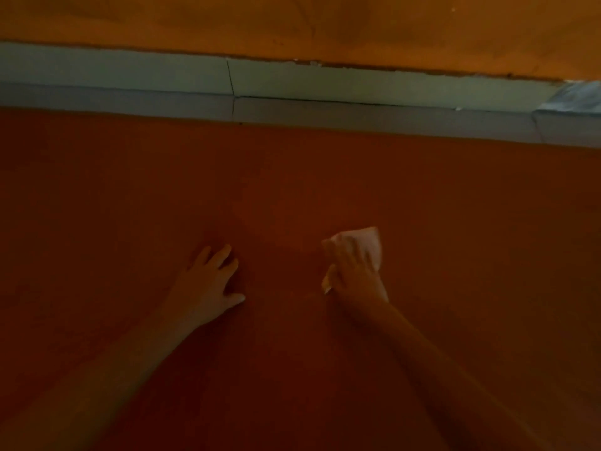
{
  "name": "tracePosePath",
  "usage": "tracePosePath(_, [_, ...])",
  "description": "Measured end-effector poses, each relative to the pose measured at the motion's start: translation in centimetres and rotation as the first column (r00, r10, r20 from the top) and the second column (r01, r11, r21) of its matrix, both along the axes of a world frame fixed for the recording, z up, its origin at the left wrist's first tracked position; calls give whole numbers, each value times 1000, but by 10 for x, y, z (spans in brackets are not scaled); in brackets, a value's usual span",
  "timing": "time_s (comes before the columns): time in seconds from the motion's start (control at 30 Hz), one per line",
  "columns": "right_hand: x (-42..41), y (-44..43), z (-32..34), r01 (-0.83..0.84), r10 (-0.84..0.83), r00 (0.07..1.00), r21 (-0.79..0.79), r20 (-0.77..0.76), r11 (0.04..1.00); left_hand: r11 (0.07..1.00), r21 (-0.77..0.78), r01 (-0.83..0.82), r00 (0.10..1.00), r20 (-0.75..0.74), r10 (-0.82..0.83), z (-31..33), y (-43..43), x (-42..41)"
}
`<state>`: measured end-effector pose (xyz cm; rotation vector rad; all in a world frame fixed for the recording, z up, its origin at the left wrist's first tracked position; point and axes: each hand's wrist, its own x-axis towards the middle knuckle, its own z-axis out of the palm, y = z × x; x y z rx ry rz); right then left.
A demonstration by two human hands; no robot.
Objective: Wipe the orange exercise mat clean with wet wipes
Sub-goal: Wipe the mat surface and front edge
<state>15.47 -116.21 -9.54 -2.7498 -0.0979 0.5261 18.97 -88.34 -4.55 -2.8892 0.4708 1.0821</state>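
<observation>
orange mat point(292, 190) spread beside grey tile strip point(325, 92) | left hand point(208, 284) laid flat on mat, fingers point(224, 255) released | right hand point(356, 278) pressed flat, unclenched, on wet wipe point(364, 242) | risk: ungripped wipe could be bunched or left behind; patches missed in dim light

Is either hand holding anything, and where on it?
The right hand presses a wipe flat on the mat, covering its middle; edges stick out. The left hand holds nothing.
</observation>
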Motion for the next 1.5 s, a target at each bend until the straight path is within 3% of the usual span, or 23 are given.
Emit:
tracePosePath(0.1, [-36,7,2,-206,206,978,32,-15,978,998,6,67,996,-53,-67,5,-4,-17])
tracePosePath(0.3, [-73,-10,16,96,-97,992,-14,-82,995,991,35,132,989,-72,-129,13,-2,-41])
tracePosePath(0.5, [-115,18,37,54,7,965,223,-262,973,991,-78,112,977,-173,-125,19,-13,-67])
tracePosePath(0.63, [-137,5,72,227,-107,925,304,-364,925,988,-132,84,984,-145,-103,17,-8,-87])
tracePosePath(0.7, [-146,0,88,243,-152,931,251,-333,937,986,-152,66,985,-147,-88,19,-4,-92])
tracePosePath(0.77, [-156,-2,90,152,-105,955,150,-279,977,986,-157,58,987,-138,-80,18,0,-94])
tracePosePath(0.87, [-162,-9,95,116,-80,967,136,-241,984,985,-167,47,991,-115,-67,18,2,-98])
tracePosePath(1.03, [-137,-40,96,238,-183,917,121,-354,964,980,-191,-48,999,9,51,12,-12,-98])
tracePosePath(1.07, [-137,-41,91,252,-203,925,116,-321,961,982,-181,-58,996,52,69,10,-17,-99])
tracePosePath(1.13, [-143,-43,78,117,-94,972,93,-217,989,983,-169,-76,988,122,97,6,-29,-99])
tracePosePath(1.23, [-172,-62,71,-104,125,959,97,-255,990,988,-151,-25,992,120,43,0,-49,-98])
tracePosePath(1.3, [-191,-88,67,-171,184,956,76,-230,982,986,-165,-27,996,80,41,-2,-67,-100])
tracePosePath(1.5, [-189,-110,51,83,-88,971,-31,-222,996,975,-181,-126,977,150,154,-11,-93,-114])
